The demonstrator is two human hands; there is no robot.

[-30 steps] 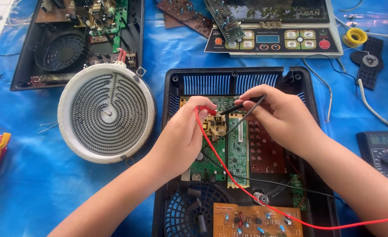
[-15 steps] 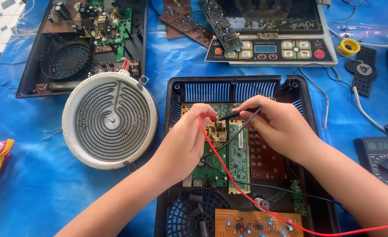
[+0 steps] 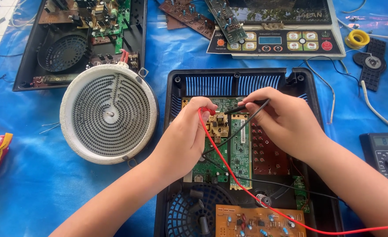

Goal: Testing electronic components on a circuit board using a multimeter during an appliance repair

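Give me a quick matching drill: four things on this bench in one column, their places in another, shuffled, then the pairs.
Things:
1. red probe
2. black probe
3. round heating coil
4. multimeter

Places:
A. at the right edge of the blue sheet
B. in the right hand
C. left of the open cooker case
D. in the left hand

Pairs: 1-D, 2-B, 3-C, 4-A

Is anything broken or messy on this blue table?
Messy, yes. The cooker under the hands has no top, so its green circuit board shows. The round white heating coil lies loose beside it. Another opened cooker sits at the upper left. I see nothing spilled or cracked.
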